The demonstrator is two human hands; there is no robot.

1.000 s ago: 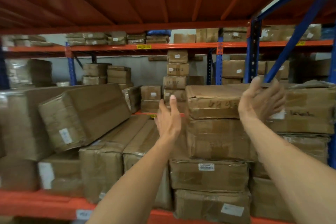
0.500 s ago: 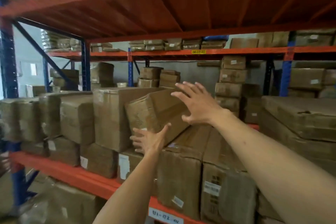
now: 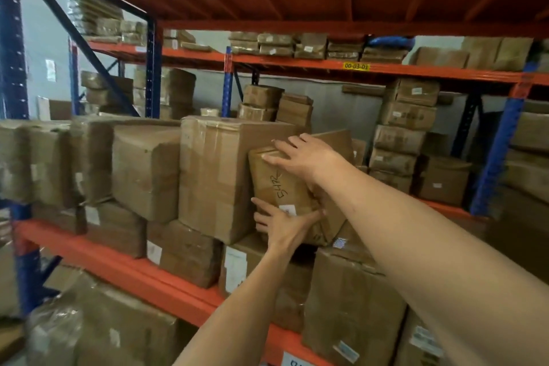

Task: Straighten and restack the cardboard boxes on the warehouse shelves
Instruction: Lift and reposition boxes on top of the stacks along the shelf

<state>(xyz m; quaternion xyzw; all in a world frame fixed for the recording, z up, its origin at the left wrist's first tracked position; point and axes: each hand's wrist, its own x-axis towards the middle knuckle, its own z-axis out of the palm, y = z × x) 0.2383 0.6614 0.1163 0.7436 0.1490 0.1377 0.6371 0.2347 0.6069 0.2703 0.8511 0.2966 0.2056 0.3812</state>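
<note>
A tilted cardboard box [image 3: 285, 187] with handwriting and a white label leans against a tall taped box [image 3: 219, 175] on the orange shelf. My left hand [image 3: 285, 224] presses flat on the tilted box's lower front, fingers spread over the label. My right hand [image 3: 306, 156] lies on its upper corner, fingers spread across the top edge. Both hands touch the box; part of its right side is hidden behind my right forearm. Below it stand upright boxes [image 3: 344, 300] with white labels.
A row of brown boxes [image 3: 145, 169] fills the shelf to the left. The orange shelf beam [image 3: 124, 270] runs diagonally below; blue uprights [image 3: 13, 47] stand at left and right. More stacked boxes [image 3: 407, 134] sit on the far rack. A wrapped box [image 3: 98, 333] lies under the shelf.
My view swung left from the right-hand stack to the tilted box. Both hands moved onto it: the left to its lower front, the right to its top corner.
</note>
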